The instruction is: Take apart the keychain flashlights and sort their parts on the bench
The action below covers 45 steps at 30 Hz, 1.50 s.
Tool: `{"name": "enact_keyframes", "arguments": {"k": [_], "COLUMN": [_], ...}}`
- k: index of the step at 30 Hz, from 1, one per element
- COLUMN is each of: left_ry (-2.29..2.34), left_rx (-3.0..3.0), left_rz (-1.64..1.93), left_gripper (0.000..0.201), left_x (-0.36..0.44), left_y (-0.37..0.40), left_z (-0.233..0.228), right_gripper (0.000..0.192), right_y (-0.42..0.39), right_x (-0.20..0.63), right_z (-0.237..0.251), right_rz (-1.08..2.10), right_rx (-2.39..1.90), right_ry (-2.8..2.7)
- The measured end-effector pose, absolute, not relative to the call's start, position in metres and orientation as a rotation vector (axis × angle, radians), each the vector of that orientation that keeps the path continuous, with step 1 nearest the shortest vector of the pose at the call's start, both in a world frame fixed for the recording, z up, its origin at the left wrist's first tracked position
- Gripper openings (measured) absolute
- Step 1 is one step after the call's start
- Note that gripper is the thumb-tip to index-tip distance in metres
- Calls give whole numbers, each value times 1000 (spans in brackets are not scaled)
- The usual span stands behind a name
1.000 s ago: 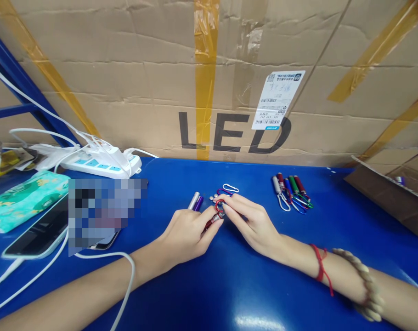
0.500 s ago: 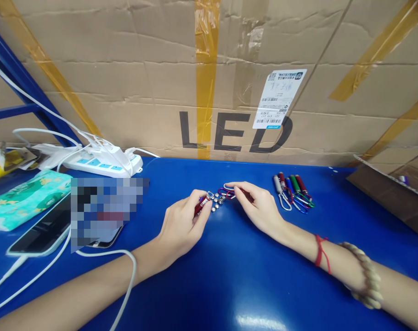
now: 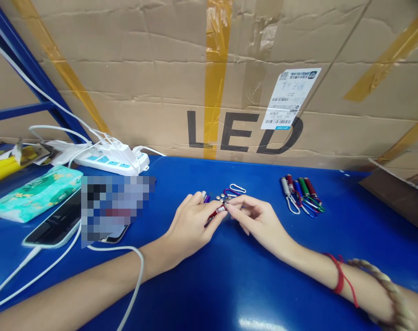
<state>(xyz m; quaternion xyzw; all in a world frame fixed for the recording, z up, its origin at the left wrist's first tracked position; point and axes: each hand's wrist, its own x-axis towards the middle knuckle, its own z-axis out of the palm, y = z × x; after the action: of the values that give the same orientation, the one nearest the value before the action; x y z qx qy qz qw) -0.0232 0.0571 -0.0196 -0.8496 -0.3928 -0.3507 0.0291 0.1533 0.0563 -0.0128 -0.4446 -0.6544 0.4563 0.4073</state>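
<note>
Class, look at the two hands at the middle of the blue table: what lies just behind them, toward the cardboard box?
Behind the left hand and right hand, which pinch a red mini flashlight, lie small silver button cells, a white carabiner clip and a purple one. Fingers cover part of a purple flashlight.

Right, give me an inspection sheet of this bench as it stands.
Surface: blue tabletop, glossy.
Job's things: red mini flashlight pinched between left hand and right hand; button cells and carabiners just beyond.
Clutter: finished flashlights, tissue pack, phone.
Fingers: both shut on the flashlight.
Cables: white charging cable, power strip.
Surroundings: LED carton behind.
</note>
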Motion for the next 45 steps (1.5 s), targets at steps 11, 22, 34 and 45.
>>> {"name": "enact_keyframes", "arguments": {"k": [11, 22, 34, 45], "left_ry": [-1197, -1401, -1534, -1491], "left_rx": [-2687, -2693, -2608, -2597], "left_rz": [-886, -913, -848, -726], "left_gripper": [32, 30, 20, 40], "left_x": [-22, -24, -26, -26], "left_y": [56, 61, 65, 64], "left_z": [-18, -18, -20, -22], "right_gripper": [32, 20, 19, 19], "right_y": [61, 64, 78, 77], "right_x": [157, 156, 167, 166], "right_z": [-11, -12, -19, -17], "right_rz": [1409, 1192, 739, 681], "right_rx": [-1077, -972, -1074, -1091], "right_ry": [-1549, -1662, -1807, -1961]}}
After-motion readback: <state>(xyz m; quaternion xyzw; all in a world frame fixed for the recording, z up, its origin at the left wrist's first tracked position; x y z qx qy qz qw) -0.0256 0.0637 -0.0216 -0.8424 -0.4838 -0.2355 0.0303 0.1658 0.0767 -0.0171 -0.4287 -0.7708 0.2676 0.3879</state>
